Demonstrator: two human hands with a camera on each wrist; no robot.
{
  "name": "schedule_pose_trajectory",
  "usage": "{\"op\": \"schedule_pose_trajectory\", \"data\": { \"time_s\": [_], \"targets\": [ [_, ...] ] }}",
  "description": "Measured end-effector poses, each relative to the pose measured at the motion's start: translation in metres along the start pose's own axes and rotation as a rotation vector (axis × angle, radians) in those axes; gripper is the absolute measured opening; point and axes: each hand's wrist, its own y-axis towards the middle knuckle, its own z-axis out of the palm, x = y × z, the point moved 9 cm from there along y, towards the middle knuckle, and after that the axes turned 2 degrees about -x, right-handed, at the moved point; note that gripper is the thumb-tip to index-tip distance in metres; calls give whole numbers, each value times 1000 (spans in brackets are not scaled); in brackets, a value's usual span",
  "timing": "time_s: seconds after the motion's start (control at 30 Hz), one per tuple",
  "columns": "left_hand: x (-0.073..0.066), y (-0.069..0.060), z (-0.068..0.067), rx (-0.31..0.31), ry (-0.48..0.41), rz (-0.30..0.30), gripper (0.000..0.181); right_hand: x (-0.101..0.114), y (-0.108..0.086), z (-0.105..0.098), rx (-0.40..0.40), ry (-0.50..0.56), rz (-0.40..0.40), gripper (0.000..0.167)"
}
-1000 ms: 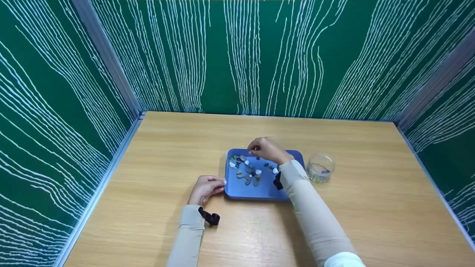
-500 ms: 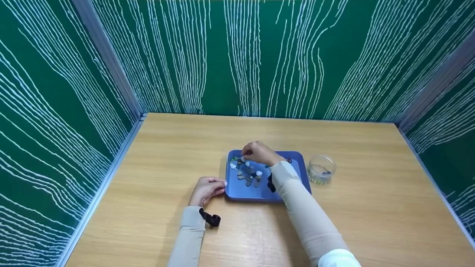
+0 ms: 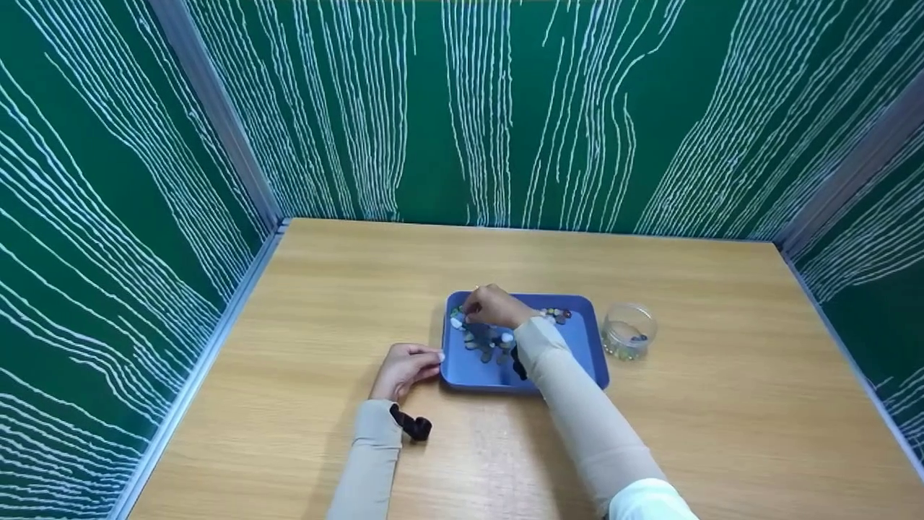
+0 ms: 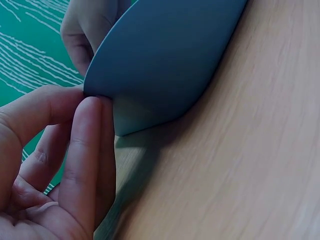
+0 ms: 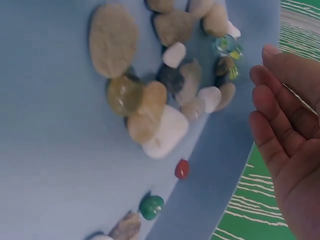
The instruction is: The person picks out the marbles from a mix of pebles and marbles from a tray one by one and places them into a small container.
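Note:
A shallow blue tray (image 3: 574,354) lies on the table, holding pebbles and glass beads. My left hand (image 3: 406,370) pinches the tray's left rim between thumb and fingers, also plain in the left wrist view. Over the far left part of the tray is my right hand (image 3: 497,307). In the right wrist view its fingers (image 5: 277,110) are loosely bent with nothing visible between them. They are close to a cluster of grey pebbles (image 5: 172,27), white stones and green glass beads (image 5: 226,44). Nearer that camera are a large oval pebble (image 5: 114,40), a red bead (image 5: 182,169) and a green bead (image 5: 151,206).
A clear round jar (image 3: 629,332) with some beads at its bottom stands just right of the tray. The wooden table (image 3: 346,289) is bounded by green walls with white wavy lines (image 3: 476,108). A small cluster of stones (image 3: 556,315) sits at the tray's far right.
My right hand has moved left and slightly nearer over the tray, uncovering the stones at the far right. The left hand keeps its pinch on the rim.

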Motion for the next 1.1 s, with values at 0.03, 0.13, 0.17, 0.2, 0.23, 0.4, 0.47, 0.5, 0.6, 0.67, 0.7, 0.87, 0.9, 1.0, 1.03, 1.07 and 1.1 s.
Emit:
{"op": "schedule_pose_trajectory", "data": {
  "time_s": [0.03, 0.13, 0.17, 0.2, 0.23, 0.4, 0.47, 0.5, 0.6, 0.67, 0.7, 0.87, 0.9, 1.0, 1.03, 1.07, 1.1],
  "targets": [
    [0, 0, 0, 0, 0, 0, 30, 0, 1, 2, 3, -4, 6, 22],
    [1, 2, -1, 7, -4, 0, 28, -1, 1, 5, 10, -6, 27, 23],
    [1, 2, -1, 9, -2, 2, 29, -2, 2, 6, 12, -5, 34, 24],
    [1, 2, -1, 6, -2, 2, 28, -3, 2, 7, 12, -3, 39, 24],
    [1, 1, -1, 2, -1, 4, 28, -4, 1, 8, 13, -3, 46, 24],
    [0, 0, -2, -28, 11, 10, 29, -7, -1, 13, 21, 9, 68, 24],
    [0, -1, -2, -38, 13, 7, 29, -8, -1, 15, 27, 13, 68, 23],
    [0, -1, -3, -41, 14, 6, 28, -8, -1, 16, 29, 13, 67, 23],
    [1, -1, -4, -47, 12, 4, 28, -9, 0, 18, 29, 7, 61, 23],
    [1, 0, -4, -47, 6, 5, 27, -9, 1, 19, 22, -4, 50, 22],
    [1, 0, -4, -45, 9, 9, 26, -8, 1, 19, 18, -12, 38, 22],
    [3, 2, -5, -43, 2, 15, 19, -5, 4, 20, -13, -35, -24, 17],
    [3, 3, -5, -41, 3, 17, 19, -4, 4, 21, -19, -36, -36, 16],
    [3, 3, -5, -38, -1, 24, 19, -3, 3, 20, -41, -40, -60, 14],
    [3, 3, -5, -37, -2, 25, 20, -3, 3, 20, -47, -43, -66, 13],
    [3, 3, -5, -36, -2, 25, 21, -3, 3, 19, -51, -44, -68, 13],
    [3, 2, -5, -35, -2, 24, 21, -4, 3, 19, -53, -40, -63, 13]
  ]
}}
